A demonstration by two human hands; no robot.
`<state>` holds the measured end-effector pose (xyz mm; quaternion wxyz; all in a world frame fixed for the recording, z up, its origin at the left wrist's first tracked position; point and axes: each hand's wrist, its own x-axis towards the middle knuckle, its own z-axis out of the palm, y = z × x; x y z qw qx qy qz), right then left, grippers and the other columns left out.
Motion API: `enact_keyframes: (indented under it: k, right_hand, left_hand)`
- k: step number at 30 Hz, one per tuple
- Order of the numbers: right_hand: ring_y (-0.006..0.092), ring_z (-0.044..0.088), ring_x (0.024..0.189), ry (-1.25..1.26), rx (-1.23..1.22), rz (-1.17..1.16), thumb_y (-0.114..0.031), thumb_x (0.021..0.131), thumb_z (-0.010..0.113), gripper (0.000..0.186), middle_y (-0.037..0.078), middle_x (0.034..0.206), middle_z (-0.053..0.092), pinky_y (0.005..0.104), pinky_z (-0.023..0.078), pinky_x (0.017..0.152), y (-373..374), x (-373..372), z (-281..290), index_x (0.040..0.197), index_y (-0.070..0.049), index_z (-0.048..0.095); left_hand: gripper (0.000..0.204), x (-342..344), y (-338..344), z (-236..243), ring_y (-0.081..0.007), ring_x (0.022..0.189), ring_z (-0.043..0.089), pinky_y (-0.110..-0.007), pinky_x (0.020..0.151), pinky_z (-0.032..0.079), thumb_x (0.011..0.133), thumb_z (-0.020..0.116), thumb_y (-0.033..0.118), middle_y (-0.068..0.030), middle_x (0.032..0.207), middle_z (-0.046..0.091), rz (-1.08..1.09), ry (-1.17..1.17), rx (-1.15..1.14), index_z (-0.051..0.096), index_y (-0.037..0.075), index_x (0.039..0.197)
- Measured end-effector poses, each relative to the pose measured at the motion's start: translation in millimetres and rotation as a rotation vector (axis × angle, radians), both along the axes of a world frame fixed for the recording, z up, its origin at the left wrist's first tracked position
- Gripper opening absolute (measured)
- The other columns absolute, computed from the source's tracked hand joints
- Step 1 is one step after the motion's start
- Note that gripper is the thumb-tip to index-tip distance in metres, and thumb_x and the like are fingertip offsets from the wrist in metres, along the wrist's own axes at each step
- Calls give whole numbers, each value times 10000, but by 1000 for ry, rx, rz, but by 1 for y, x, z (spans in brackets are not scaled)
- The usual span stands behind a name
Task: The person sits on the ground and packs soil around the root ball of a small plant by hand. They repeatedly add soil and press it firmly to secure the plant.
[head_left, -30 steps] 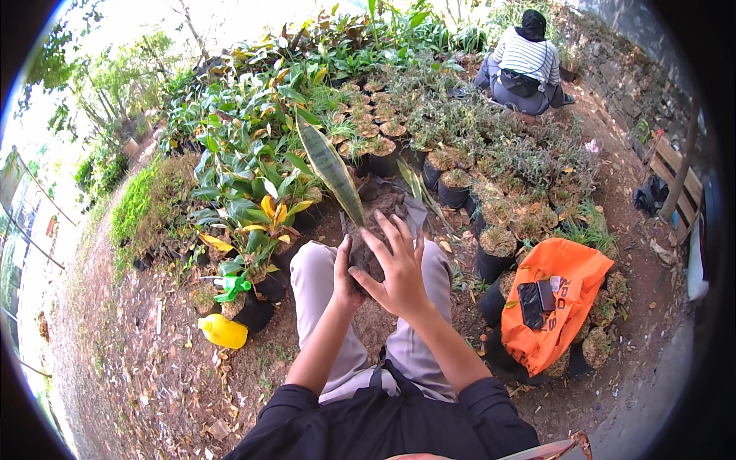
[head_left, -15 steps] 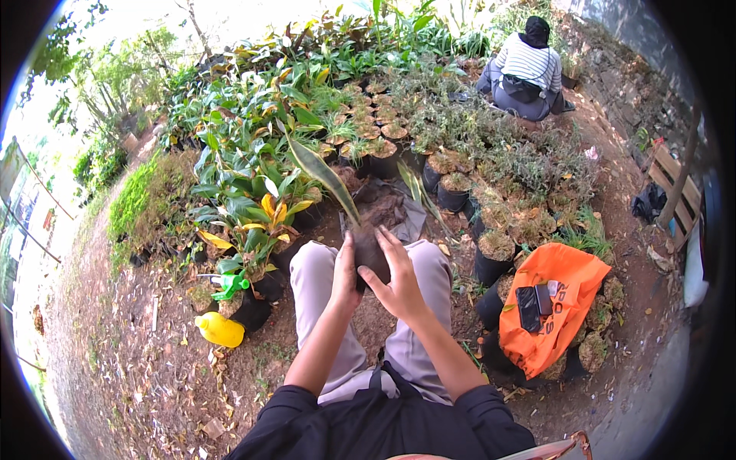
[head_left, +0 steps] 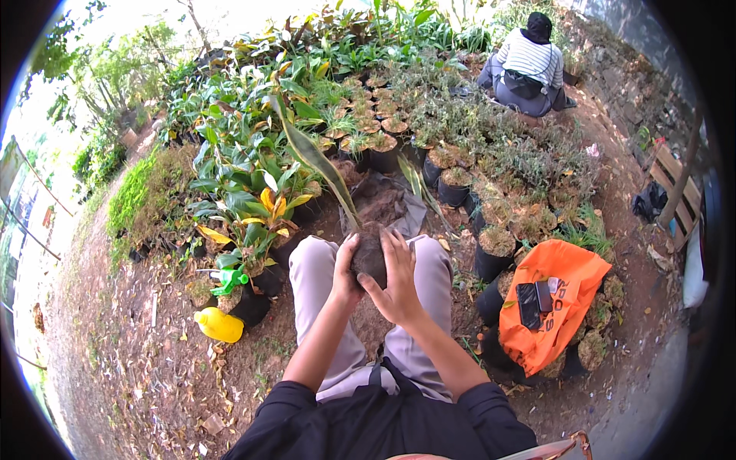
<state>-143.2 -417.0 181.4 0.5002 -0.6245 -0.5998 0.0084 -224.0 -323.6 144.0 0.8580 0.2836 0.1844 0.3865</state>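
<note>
My left hand (head_left: pixel 346 270) and my right hand (head_left: pixel 397 278) both cup a dark ball of soil and roots (head_left: pixel 371 254) held above my knees. A long stiff green leaf (head_left: pixel 313 156) with pale edges rises from the root ball and leans up to the left. My legs in light grey trousers (head_left: pixel 310 287) are spread to either side. Just beyond the plant lies a heap of loose soil on a dark plastic sheet (head_left: pixel 387 203).
Rows of potted plants in black bags (head_left: pixel 491 218) fill the ground ahead and to the right. An orange bag (head_left: pixel 556 299) with a dark phone on it lies at my right. A yellow container (head_left: pixel 218 324) and a green spray bottle (head_left: pixel 230 280) sit at my left. A person in a striped top (head_left: pixel 529 65) crouches far off.
Both hands have shifted around the root ball, and the leaf has tilted further to the left. The plant sits slightly lower, nearer my knees.
</note>
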Motion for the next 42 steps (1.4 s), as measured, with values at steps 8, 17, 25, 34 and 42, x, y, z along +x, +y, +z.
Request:
enact_keyframes:
  k: [8, 17, 25, 34, 42]
  right_hand:
    - [395, 368, 1291, 45, 55, 45, -503, 893, 540, 633, 215, 1357, 441, 501, 240, 1073, 9, 11, 4, 1264, 8, 494]
    - [419, 305, 1351, -20, -37, 45, -547, 912, 487, 746, 226, 1454, 357, 535, 178, 1099, 4, 15, 10, 1400, 8, 382]
    - [434, 246, 1391, -64, -182, 31, -567, 929, 436, 815, 222, 1504, 298, 580, 99, 1111, -5, 20, 0, 1470, 17, 265]
    - [453, 171, 1412, -72, -182, 26, -553, 938, 417, 855, 204, 1541, 227, 652, 31, 1090, 2, 10, -12, 1503, 14, 118]
    - [454, 126, 1423, 70, -124, 11, -590, 931, 392, 896, 219, 1557, 154, 658, 12, 1084, 1, 15, 0, 1503, 20, 69]
  left_hand:
    - [386, 1, -15, 17, -245, 965, 629, -377, 856, 520, 926, 481, 350, -121, 1067, 629, -9, -19, 52, 542, 56, 1168]
    - [406, 4, -8, 14, -256, 944, 642, -384, 863, 517, 925, 489, 370, -125, 1068, 656, -1, 22, -68, 582, 42, 1144]
    - [397, 8, -11, 21, -254, 926, 649, -391, 858, 522, 915, 505, 371, -109, 1050, 667, -11, 117, -181, 605, 55, 1134]
    - [430, 6, -7, 2, -225, 991, 620, -362, 882, 512, 938, 544, 362, -109, 1123, 617, 8, 7, -59, 517, 37, 1219]
    - [477, 3, -13, 23, -219, 1000, 614, -345, 876, 519, 841, 657, 169, -130, 1111, 598, 106, 170, 10, 464, -3, 1242]
